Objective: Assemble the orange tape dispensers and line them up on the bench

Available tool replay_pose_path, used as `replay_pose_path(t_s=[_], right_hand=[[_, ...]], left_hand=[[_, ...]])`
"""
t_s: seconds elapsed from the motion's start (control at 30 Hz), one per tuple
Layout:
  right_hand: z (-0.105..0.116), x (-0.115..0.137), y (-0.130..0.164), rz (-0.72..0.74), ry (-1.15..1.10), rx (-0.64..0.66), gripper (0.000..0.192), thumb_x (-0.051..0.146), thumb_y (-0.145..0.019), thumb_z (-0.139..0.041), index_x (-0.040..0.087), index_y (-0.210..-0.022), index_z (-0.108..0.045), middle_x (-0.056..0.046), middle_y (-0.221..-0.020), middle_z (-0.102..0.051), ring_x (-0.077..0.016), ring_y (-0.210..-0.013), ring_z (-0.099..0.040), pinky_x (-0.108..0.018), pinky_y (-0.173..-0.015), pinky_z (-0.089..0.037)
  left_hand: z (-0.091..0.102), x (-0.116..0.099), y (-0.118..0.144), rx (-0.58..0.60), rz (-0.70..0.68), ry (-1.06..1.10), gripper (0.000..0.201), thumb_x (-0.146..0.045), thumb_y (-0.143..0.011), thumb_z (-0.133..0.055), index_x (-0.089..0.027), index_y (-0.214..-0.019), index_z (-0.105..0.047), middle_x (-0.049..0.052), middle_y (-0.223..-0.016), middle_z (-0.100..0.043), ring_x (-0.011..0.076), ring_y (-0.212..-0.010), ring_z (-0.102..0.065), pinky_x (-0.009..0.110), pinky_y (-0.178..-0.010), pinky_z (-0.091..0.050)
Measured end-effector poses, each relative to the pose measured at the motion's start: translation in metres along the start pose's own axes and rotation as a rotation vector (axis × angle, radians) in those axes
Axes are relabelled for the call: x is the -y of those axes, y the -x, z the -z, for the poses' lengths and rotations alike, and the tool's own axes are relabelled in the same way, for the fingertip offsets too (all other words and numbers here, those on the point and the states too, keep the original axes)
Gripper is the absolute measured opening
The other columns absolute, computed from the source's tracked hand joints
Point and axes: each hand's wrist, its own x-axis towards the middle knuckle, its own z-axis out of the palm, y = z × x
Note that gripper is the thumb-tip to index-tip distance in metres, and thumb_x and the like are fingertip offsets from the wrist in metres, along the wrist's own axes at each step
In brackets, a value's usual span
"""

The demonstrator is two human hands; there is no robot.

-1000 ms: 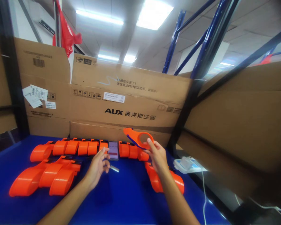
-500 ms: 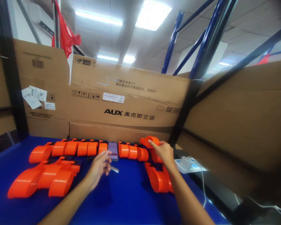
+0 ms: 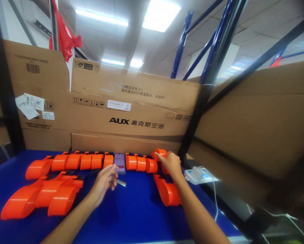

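Observation:
My right hand [image 3: 171,164] is at the right end of the back row, thumb and fingers closed on an orange ring-shaped plastic piece [image 3: 160,152]. Below that hand, larger orange rounded pieces [image 3: 169,194] lie on the blue table surface [image 3: 131,213], partly hidden by my wrist. My left hand [image 3: 105,183] hovers near the middle with loosely curled fingers apart, and I see nothing gripped in it. Beside its fingertips is a small flat metallic strip [image 3: 121,183]. A phone [image 3: 120,162] with a lit screen stands just beyond them, between orange pieces.
Several orange pieces with dark parts line the back, such as one at the left [image 3: 39,168]. More orange pieces [image 3: 49,193] sit front left. A cardboard box wall [image 3: 136,105] closes the back. A white power strip [image 3: 199,175] with a cable and a dark post [image 3: 190,135] stand right.
My right hand has lowered slightly with the orange piece, which now sits closer to the row. My left hand stays nearly in place. The whole view has shifted a little.

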Motion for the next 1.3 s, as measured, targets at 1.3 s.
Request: replay_pose_path(t_s=[1.3], right_hand=[[0.008, -0.027, -0.015, -0.072, 0.142, 0.256, 0.039, 0.044, -0.083, -0.062, 0.014, -0.105, -0.071, -0.024, -0.106, -0.071, -0.035, -0.103, -0.069, -0.038, -0.079, -0.051]], left_hand=[[-0.002, 0.003, 0.0, 0.01, 0.018, -0.117, 0.04, -0.052, -0.078, -0.068, -0.017, -0.098, -0.064, 0.001, -0.072, -0.063, 0.0104, -0.045, -0.057, 0.02, -0.04, -0.038]])
